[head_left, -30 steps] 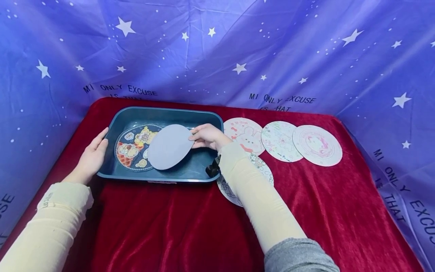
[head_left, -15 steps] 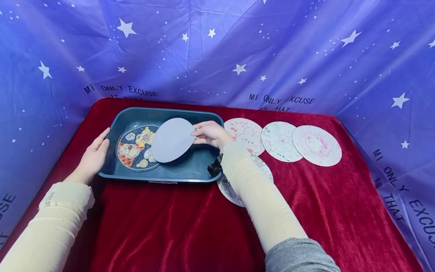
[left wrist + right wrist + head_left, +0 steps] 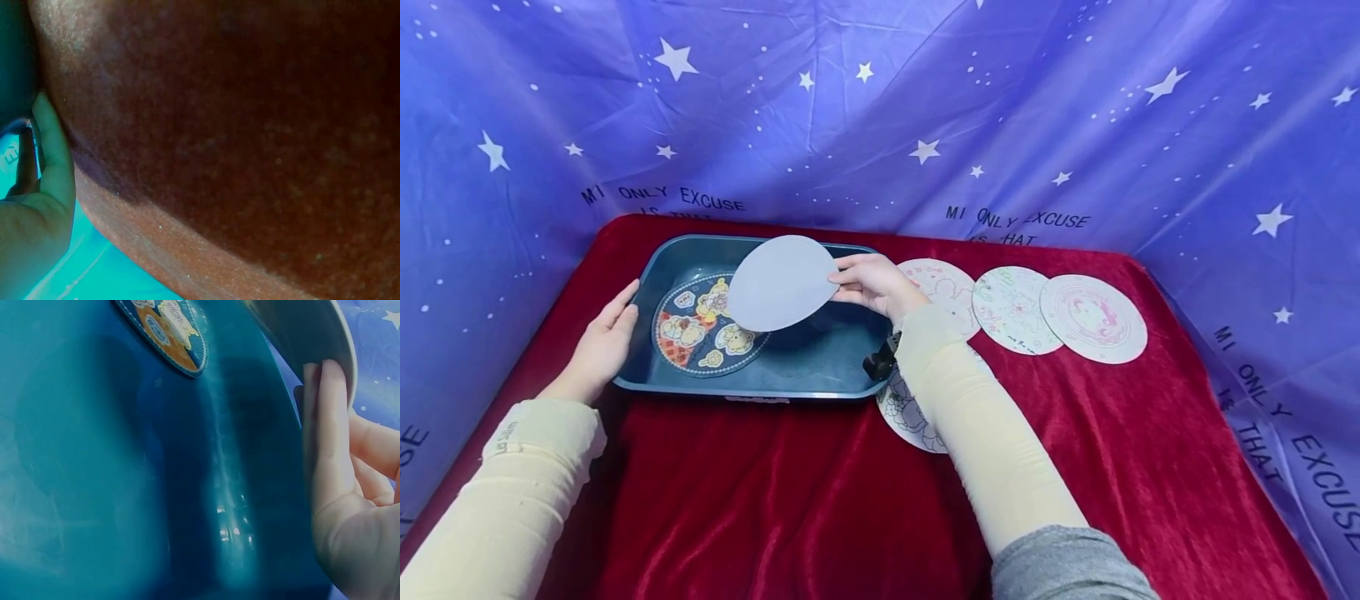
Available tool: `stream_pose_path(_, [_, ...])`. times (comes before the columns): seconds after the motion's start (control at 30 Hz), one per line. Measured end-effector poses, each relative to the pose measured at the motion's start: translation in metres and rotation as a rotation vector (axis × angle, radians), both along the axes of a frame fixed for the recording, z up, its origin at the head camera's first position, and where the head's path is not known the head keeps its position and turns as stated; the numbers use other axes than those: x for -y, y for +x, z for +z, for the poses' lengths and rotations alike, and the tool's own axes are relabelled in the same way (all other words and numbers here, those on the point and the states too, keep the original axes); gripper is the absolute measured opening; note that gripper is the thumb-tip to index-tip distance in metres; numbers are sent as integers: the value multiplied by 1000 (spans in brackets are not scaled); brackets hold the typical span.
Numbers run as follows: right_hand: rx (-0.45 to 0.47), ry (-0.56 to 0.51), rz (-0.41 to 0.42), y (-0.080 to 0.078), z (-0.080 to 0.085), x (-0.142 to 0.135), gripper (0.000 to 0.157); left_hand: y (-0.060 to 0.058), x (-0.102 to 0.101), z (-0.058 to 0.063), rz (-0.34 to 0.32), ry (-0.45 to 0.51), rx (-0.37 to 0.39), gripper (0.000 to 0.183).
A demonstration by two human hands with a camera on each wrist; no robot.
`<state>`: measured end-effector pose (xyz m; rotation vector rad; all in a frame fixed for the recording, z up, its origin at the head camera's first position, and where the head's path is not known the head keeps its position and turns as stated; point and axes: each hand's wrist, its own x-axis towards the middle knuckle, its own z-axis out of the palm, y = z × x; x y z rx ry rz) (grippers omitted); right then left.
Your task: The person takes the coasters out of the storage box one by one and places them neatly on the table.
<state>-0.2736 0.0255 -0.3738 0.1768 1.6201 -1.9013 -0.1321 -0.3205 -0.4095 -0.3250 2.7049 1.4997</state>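
Note:
My right hand [image 3: 880,283] pinches a thin round mat [image 3: 782,283] by its right edge, thumb on one face and fingers on the other. The mat is tilted, its plain grey side up, over a dark teal plastic tub [image 3: 820,379]. Under it on the tub floor lies a dark blue round mat [image 3: 703,333] with cartoon bears and a red checked patch; the held mat hides part of it. My left hand [image 3: 602,346] rests straight-fingered against the tub's left wall. In the left wrist view, its thumb [image 3: 56,156] reaches up to the tub's side [image 3: 15,62].
Right of the tub lie a rabbit-print mat [image 3: 943,287], a green floral mat [image 3: 1015,312] overlapped by a pink-print mat [image 3: 1093,321], and a black-and-white mat [image 3: 913,421] partly under my right forearm. A red velvet cloth [image 3: 760,500] covers the table; a starry curtain [image 3: 850,125] surrounds it.
My right hand has lifted the grey-backed mat up and away toward the tub's far side, uncovering more of the cartoon bear mat. The left hand stays at the tub wall.

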Motion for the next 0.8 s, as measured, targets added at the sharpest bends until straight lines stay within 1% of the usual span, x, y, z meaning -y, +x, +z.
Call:
stream_pose_path(0.27, [-3,-45,-26,1,6,-6,45,0,1,-2,-1,9,-4,56])
stream_pose_path(0.5, [-11,-33,-40,4,13,-17,46,1,2,-2,-7,10,-6,56])
stream_pose_path(0.8, [-33,-18,-81,9,17,-35,46,2,-1,3,-10,19,6,56])
